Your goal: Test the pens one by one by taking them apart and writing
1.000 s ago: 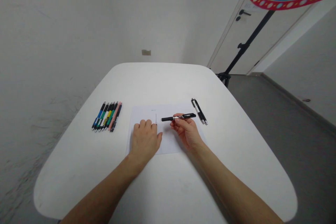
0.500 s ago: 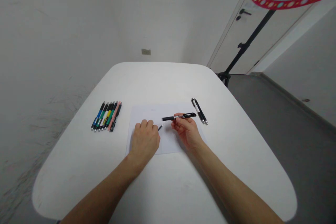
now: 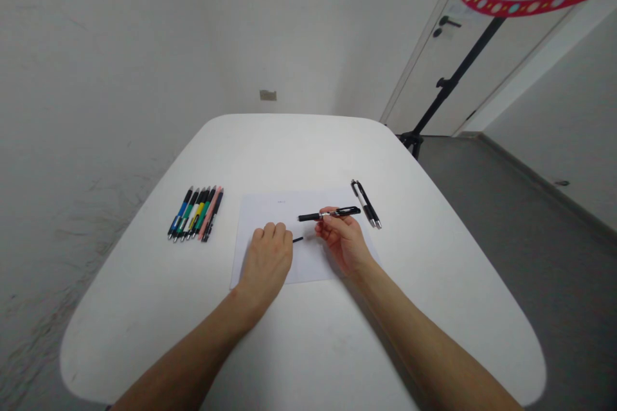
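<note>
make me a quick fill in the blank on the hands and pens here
The right hand holds a pen with a mostly ____ barrel. The left hand is over the white sheet of paper, with a thin black piece poking out on its ____ side. A row of colored pens lies to the ____ of the paper. Off the paper's far right corner, ____ pens lie side by side.

Missing words: black; right; left; two

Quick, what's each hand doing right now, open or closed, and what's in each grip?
Left hand: closed, apparently holding a thin black refill, its end poking out.
Right hand: closed, pinching a black pen with a silver band.
</note>
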Demonstrator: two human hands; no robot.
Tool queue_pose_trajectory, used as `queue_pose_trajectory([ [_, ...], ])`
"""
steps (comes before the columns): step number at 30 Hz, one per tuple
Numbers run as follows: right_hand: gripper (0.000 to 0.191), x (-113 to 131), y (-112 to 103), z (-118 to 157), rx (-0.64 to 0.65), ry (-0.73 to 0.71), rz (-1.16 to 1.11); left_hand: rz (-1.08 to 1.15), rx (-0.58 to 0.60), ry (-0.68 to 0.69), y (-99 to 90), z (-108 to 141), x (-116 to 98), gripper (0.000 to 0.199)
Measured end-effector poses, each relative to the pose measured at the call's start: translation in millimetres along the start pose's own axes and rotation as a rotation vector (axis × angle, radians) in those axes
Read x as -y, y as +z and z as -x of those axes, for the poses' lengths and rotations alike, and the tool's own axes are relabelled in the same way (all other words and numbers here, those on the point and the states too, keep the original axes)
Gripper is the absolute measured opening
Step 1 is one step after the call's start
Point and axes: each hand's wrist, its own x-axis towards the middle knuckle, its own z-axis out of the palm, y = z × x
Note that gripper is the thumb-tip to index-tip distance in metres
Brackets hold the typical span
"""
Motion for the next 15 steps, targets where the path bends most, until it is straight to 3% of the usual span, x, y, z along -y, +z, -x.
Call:
queue_pose_trajectory([
  [9, 0.022, 0, -2, -2, -0.027, -0.073, -0.003, 0.021, -0.059, -0.089, -3.0, 1, 7, 0.015],
  [15, 0.023, 2, -2, -3, -0.079, -0.110, -0.050, 0.028, -0.032, -0.076, -3.6, 3, 10, 0.017],
])
